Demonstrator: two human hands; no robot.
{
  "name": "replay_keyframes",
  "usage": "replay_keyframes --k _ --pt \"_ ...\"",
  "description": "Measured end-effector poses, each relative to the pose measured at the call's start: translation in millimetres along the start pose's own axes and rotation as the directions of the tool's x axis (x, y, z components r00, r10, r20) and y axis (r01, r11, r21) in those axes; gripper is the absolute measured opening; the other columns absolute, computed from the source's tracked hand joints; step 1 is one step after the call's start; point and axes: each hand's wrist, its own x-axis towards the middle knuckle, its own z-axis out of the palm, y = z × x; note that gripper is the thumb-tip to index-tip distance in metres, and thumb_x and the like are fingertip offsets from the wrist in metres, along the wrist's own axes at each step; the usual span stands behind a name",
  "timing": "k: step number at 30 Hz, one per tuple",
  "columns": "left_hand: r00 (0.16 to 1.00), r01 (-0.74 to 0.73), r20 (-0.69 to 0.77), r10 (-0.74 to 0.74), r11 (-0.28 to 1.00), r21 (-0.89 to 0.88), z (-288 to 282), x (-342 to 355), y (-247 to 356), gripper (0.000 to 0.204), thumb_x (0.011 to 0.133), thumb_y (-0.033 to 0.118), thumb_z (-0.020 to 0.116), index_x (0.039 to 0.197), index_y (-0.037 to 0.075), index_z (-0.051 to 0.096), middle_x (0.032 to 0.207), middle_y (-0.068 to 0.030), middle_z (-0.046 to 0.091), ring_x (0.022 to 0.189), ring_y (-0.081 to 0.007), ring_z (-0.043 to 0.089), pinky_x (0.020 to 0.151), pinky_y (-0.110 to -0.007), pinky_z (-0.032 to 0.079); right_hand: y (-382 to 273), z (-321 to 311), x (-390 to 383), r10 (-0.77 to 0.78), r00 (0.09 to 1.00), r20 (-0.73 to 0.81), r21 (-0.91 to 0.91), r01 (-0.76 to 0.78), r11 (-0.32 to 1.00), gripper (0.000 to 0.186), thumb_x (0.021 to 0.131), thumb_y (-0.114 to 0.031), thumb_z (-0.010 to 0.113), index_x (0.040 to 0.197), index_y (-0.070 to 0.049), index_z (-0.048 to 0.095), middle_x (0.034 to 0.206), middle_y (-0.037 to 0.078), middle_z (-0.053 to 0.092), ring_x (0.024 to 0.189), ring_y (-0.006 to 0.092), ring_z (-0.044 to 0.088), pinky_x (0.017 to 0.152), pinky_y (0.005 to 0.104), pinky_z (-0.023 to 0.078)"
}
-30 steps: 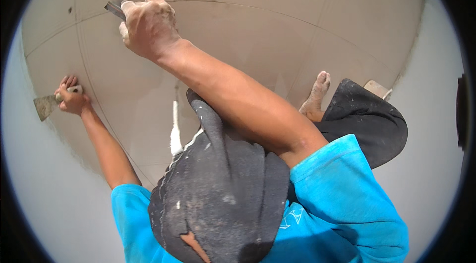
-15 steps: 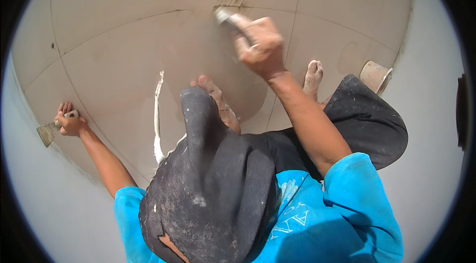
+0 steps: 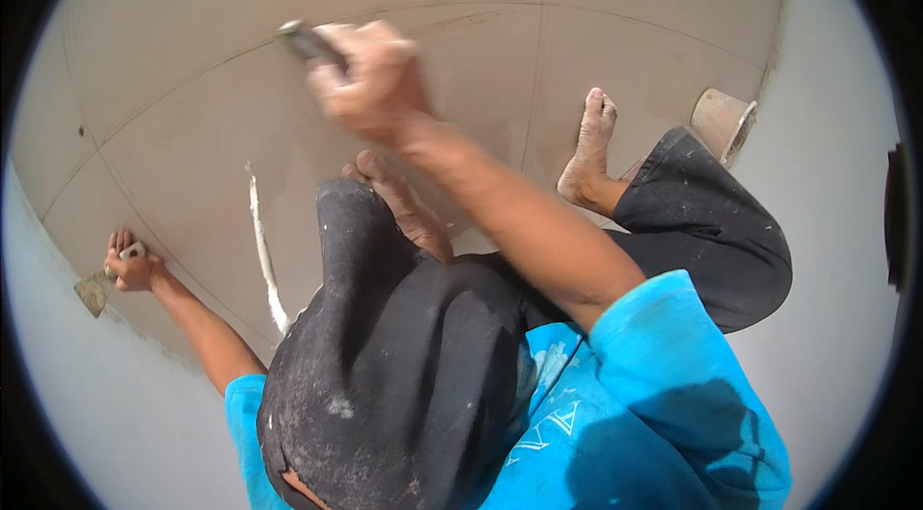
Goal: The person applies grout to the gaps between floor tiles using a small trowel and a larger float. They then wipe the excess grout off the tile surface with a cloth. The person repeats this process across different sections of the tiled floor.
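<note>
My right hand (image 3: 377,82), slightly blurred, is closed around a short dark tool (image 3: 315,46) with a pale tip. That tip lies at a curved-looking joint line between the large beige floor tiles (image 3: 433,77). Motion blur keeps me from telling the tool's exact kind. Far out to the left, my left hand (image 3: 133,267) grips the handle of a putty knife (image 3: 93,294). Its wide, stained blade points toward the left wall at the floor's edge.
A pale, smeared pot (image 3: 721,124) lies tipped by the right wall (image 3: 827,222). A thin white strip (image 3: 262,246) extends from beside my left knee. My bare, dusty feet (image 3: 588,145) rest on the tiles. The left wall (image 3: 58,366) borders the floor.
My right hand has swept left along the joint with the tool. The dark filler smear at the joint has thinned to a faint streak. My left hand keeps the putty knife near the left wall.
</note>
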Motion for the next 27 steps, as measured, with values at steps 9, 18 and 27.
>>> replay_keyframes --k 9,18,27 --pt "0.984 0.064 -0.170 -0.060 0.998 0.016 14 -5 10 0.037 0.079 0.010 0.049 0.092 -0.025 0.051 0.095 -0.0299 0.062 0.081 -0.0369 0.065 0.071 -0.042 0.059 106 -113 -37 -0.324 0.946 -0.016 -0.451 0.283 0.847 0.042 0.066 -0.007 0.066 0.108 -0.014 0.070 0.103 0.007 0.070 0.089 0.0242 0.061 0.076 0.0337 0.053" --pt "0.983 0.060 -0.176 -0.052 0.997 0.042 11 -5 9 0.037 0.079 0.008 0.049 0.086 -0.028 0.048 0.097 -0.0322 0.061 0.084 -0.0389 0.066 0.070 -0.043 0.061 72 -90 -4 0.116 0.953 -0.280 -0.518 -0.252 0.817 0.030 0.075 -0.022 0.067 0.100 -0.007 0.070 0.068 0.009 0.060 0.065 0.0241 0.056 0.056 0.0371 0.048" --pt "0.997 0.017 -0.074 -0.016 1.000 0.006 9 8 -2 0.038 0.079 0.009 0.048 0.088 -0.027 0.052 0.093 -0.0303 0.063 0.080 -0.0376 0.066 0.068 -0.041 0.060 75 -104 -5 0.288 0.879 -0.380 -0.222 -0.389 0.894 0.020 0.078 -0.018 0.064 0.068 -0.003 0.056 0.063 0.013 0.053 0.061 0.0274 0.054 0.054 0.0418 0.043"
